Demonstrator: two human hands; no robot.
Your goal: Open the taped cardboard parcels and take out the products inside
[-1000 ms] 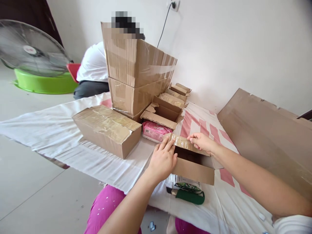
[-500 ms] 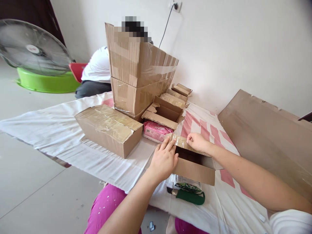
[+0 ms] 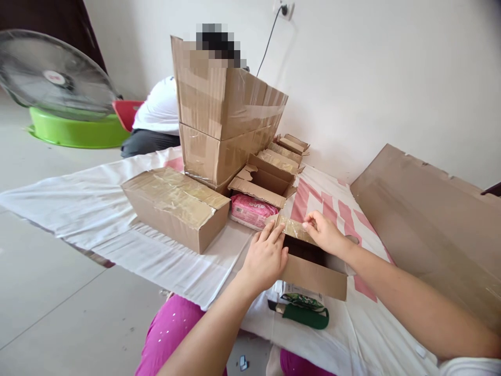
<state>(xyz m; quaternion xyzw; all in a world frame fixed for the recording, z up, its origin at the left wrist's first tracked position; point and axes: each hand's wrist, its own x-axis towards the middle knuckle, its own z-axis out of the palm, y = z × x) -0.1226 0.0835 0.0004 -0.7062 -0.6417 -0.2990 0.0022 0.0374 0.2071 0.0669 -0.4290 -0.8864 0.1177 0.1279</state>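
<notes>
An open cardboard box [image 3: 313, 274] stands in front of me, its inside dark. My left hand [image 3: 268, 256] lies over the box's left end, fingers stretched out along the flap. On the far flap runs a strip of shiny packing tape [image 3: 291, 226]. My right hand [image 3: 323, 232] pinches at this tape with thumb and forefinger; the other fingers are curled. Just beyond the flap sits a pink plastic pack [image 3: 252, 210]. Close to the box's near side are a green-and-white packet [image 3: 301, 296] and a green-handled cutter [image 3: 305, 316].
A taped cardboard box [image 3: 176, 209] lies to the left. Behind it rises a stack of large cartons [image 3: 201, 104], with a person [image 3: 156, 107] seated beyond. More open boxes [image 3: 270, 177] line the cloth-covered table [image 3: 164, 261]. A large brown board [image 3: 430, 219] leans at right.
My right hand has shifted slightly right and its fingers have loosened from a tighter curl. The box has turned or moved a little. My left hand stays on the box.
</notes>
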